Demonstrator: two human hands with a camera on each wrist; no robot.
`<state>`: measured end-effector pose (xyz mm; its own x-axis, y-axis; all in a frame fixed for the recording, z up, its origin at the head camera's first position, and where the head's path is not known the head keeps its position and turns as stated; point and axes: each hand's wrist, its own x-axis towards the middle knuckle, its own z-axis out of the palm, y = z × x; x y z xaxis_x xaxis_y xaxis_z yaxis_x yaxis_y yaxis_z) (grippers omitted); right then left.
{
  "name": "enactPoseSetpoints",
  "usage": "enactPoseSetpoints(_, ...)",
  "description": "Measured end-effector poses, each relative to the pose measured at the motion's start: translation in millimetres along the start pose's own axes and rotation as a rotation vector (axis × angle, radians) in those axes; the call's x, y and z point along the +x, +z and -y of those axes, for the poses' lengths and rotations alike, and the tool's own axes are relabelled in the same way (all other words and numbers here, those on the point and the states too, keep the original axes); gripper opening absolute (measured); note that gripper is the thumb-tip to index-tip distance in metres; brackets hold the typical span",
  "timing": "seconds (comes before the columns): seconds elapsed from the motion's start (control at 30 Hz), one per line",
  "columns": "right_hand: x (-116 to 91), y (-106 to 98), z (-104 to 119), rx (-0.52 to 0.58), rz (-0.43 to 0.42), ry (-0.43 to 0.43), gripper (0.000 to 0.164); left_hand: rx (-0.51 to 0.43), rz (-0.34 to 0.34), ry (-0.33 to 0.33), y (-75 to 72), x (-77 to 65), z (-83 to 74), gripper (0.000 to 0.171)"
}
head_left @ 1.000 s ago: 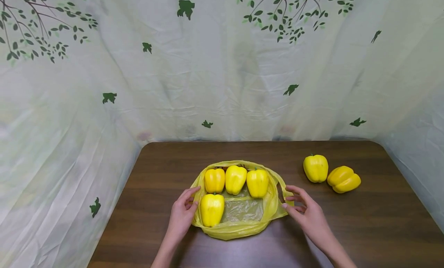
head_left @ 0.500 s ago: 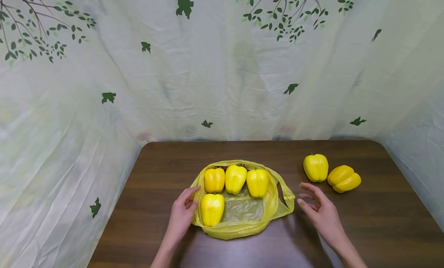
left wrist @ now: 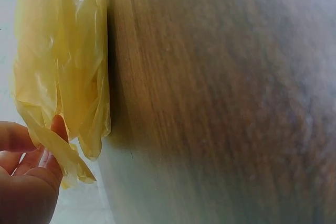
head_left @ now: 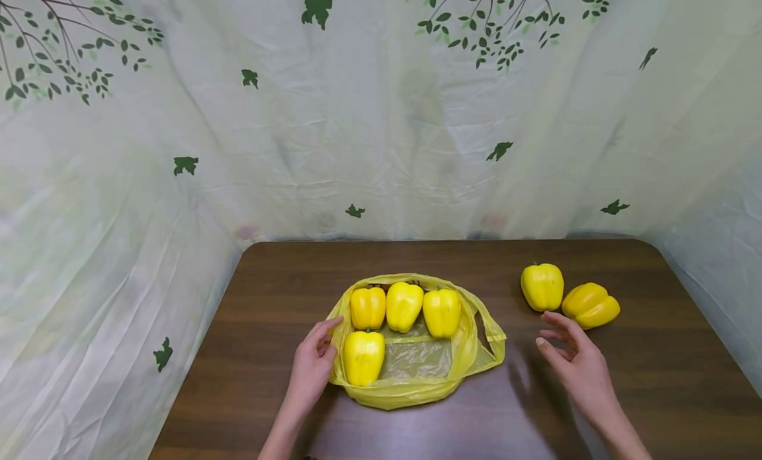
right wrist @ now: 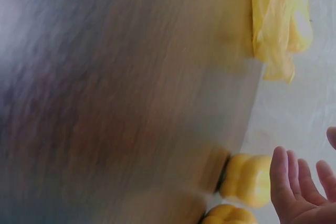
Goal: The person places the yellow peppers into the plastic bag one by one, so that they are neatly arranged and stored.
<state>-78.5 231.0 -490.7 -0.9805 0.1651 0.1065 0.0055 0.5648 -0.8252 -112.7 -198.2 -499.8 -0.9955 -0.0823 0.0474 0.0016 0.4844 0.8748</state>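
A yellow plastic bag [head_left: 411, 397] lies with its mouth spread wide on the table. Inside it sit several yellow bell peppers [head_left: 364, 358], three in a back row and one at the front left. My left hand [head_left: 312, 361] holds the bag's left edge; in the left wrist view a strip of the bag [left wrist: 63, 153] runs between the fingers and thumb. My right hand [head_left: 577, 364] hangs over the table right of the bag, fingers loosely bent, holding nothing. Just beyond its fingertips are two loose bell peppers, one upright [head_left: 542, 287] and one on its side [head_left: 591, 306].
The brown wooden table [head_left: 286, 268] has rounded far corners. A pale curtain [head_left: 387, 116] printed with leaves hangs behind it and at both sides. The bag's right handle loop [head_left: 495, 337] lies loose toward the right hand.
My right hand has let go of the bag's right handle and moved right, toward the two loose bell peppers. The left hand stays at the bag's left edge.
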Motion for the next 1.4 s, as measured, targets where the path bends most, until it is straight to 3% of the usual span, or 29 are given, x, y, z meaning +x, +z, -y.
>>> enactPoseSetpoints(0.23,2,-10,-4,-0.008,-0.019,0.027,0.050,0.008,-0.001,-0.018,0.6,-0.2,0.0,0.047)
enactPoseSetpoints(0.53,3,-22,-12,-0.018,-0.078,0.013,0.048,-0.010,-0.005,0.013,1.3,-0.1,1.3,0.045)
enactPoseSetpoints(1.0,7,-39,-31,-0.123,-0.145,-0.004,0.050,-0.015,-0.003,0.012,1.1,0.3,2.6,0.044)
enactPoseSetpoints(1.4,14,-51,-37,-0.141,-0.228,-0.027,0.046,-0.006,-0.003,0.016,1.3,1.0,2.7,0.044)
